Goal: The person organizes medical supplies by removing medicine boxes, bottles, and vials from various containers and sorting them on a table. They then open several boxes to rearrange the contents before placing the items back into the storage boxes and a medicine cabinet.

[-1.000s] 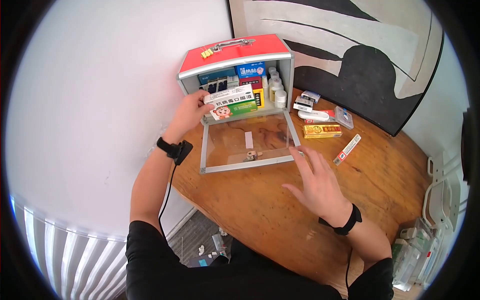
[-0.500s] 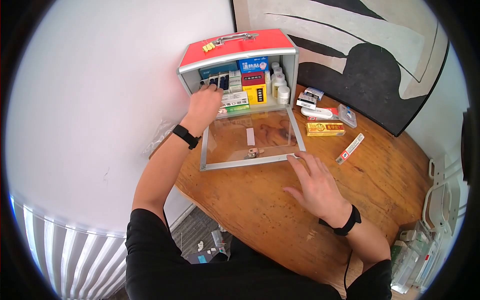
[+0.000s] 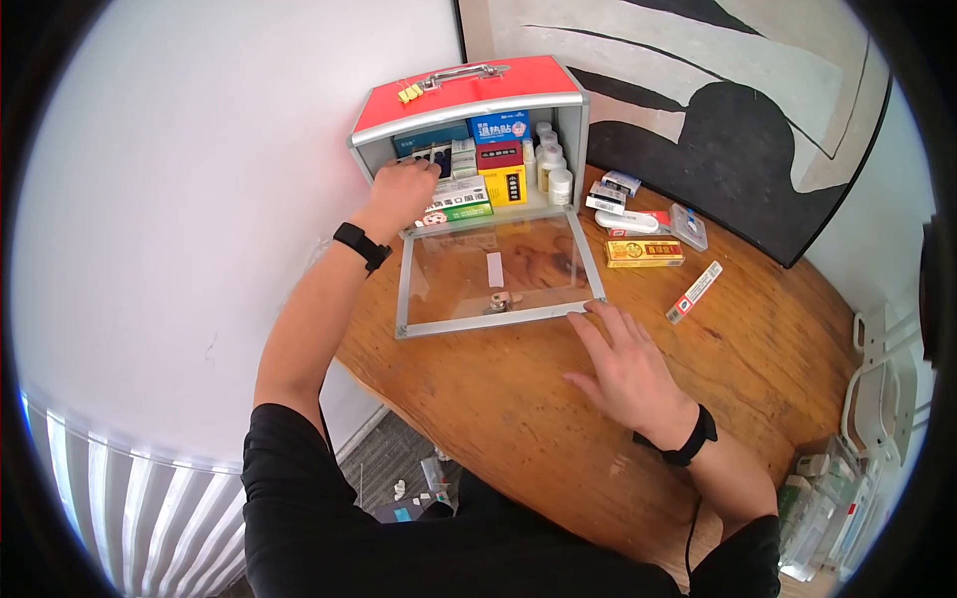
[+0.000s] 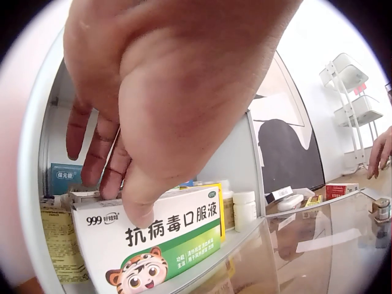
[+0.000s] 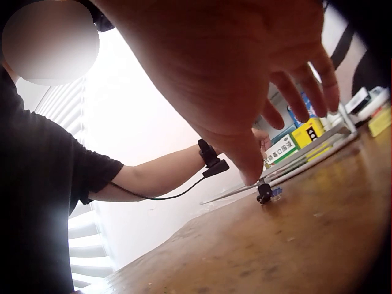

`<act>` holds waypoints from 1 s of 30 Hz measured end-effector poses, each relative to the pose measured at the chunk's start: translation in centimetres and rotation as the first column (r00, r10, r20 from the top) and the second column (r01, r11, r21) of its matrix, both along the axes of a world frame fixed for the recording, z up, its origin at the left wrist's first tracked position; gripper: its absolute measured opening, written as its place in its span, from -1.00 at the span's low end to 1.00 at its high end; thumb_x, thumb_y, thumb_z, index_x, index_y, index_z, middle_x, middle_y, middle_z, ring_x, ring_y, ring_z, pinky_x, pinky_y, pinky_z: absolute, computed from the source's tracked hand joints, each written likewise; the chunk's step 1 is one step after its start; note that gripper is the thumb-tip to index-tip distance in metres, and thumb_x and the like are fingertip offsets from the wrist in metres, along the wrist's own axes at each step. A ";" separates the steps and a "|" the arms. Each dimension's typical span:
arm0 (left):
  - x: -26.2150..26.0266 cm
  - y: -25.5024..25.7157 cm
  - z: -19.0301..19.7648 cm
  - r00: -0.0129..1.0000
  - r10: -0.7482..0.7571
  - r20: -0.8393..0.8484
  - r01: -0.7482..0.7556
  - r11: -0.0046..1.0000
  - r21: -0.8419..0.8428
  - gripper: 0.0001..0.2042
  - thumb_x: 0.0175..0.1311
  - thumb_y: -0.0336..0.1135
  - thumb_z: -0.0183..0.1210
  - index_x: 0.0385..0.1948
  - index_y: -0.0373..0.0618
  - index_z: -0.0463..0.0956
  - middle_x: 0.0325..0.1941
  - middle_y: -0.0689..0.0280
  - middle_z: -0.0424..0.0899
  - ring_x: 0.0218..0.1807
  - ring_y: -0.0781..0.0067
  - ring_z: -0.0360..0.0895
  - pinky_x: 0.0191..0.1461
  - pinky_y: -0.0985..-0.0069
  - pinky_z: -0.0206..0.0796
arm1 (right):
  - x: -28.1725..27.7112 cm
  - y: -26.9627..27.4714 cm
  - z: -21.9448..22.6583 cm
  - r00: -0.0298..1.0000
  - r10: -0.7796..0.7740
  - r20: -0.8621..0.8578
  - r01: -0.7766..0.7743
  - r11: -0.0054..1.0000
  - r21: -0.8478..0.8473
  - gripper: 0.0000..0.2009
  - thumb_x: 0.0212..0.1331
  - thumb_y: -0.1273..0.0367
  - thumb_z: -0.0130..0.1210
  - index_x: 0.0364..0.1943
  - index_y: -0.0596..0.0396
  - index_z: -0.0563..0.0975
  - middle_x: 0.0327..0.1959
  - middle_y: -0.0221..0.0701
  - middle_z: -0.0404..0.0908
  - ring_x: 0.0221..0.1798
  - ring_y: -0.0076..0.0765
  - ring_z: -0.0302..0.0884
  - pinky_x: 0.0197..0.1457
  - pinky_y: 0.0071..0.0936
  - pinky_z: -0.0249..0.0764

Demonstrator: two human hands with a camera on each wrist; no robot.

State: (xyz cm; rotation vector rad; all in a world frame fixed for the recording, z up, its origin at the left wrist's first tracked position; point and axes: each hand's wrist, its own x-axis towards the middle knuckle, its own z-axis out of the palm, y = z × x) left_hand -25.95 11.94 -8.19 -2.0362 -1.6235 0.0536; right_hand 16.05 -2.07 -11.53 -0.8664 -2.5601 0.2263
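Note:
The left hand (image 3: 401, 195) reaches into the front left of a red-topped case (image 3: 469, 96). Its thumb touches the upper front edge of a white and green box (image 4: 177, 236) standing inside, while the fairly straight fingers extend over the top and behind it; whether their tips touch anything is unclear. A yellow box (image 3: 505, 185) with a dark red box (image 3: 499, 155) above it, and white bottles (image 3: 559, 186), stand to the right. The right hand (image 3: 638, 384) is spread above the table, its fingertips at the right front corner of the case's lowered clear door (image 3: 498, 326).
Right of the case lie a yellow-gold box (image 3: 644, 253), a slim white box (image 3: 694, 292), a white oval device (image 3: 626, 221) and a clear small case (image 3: 688, 227). A framed picture (image 3: 738, 159) leans behind. A white rack (image 3: 877, 379) stands at the right.
The white and green box, held up in front of the case earlier, now stands inside it. The left hand moved inward from the box's side to its top. The right hand has barely moved.

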 end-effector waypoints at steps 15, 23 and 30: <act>2.7 3.2 1.6 0.939 -0.333 0.084 0.342 0.930 -0.133 -0.57 0.25 -0.47 0.31 0.19 0.00 0.65 0.01 0.14 0.79 0.17 0.00 0.71 0.28 0.09 0.53 | -0.2 -0.1 -0.5 1.000 0.018 0.019 -0.018 0.999 -0.028 -0.24 0.13 0.31 0.51 0.43 0.23 0.43 0.38 0.05 0.43 0.37 0.22 0.49 0.41 -0.01 0.50; 1.5 0.3 4.5 0.992 -0.097 -0.080 0.075 0.967 -0.242 -0.37 -0.09 -0.48 0.61 0.14 -0.16 0.57 0.06 0.06 0.78 0.17 -0.06 0.71 0.18 0.09 0.61 | -0.4 0.0 -1.6 1.000 0.022 -0.007 -0.022 0.999 -0.027 -0.27 0.13 0.28 0.52 0.39 0.23 0.46 0.37 0.03 0.44 0.37 0.19 0.49 0.42 -0.01 0.49; 0.7 0.0 3.3 0.999 0.037 -0.033 -0.045 0.955 -0.292 -0.57 0.08 -0.24 0.58 -0.05 -0.16 0.63 0.01 0.13 0.78 0.11 -0.04 0.74 0.12 0.06 0.62 | -0.4 0.1 -1.7 1.000 0.015 -0.012 -0.015 1.000 -0.018 -0.28 0.14 0.27 0.52 0.39 0.20 0.48 0.37 0.00 0.45 0.36 0.17 0.50 0.42 -0.02 0.48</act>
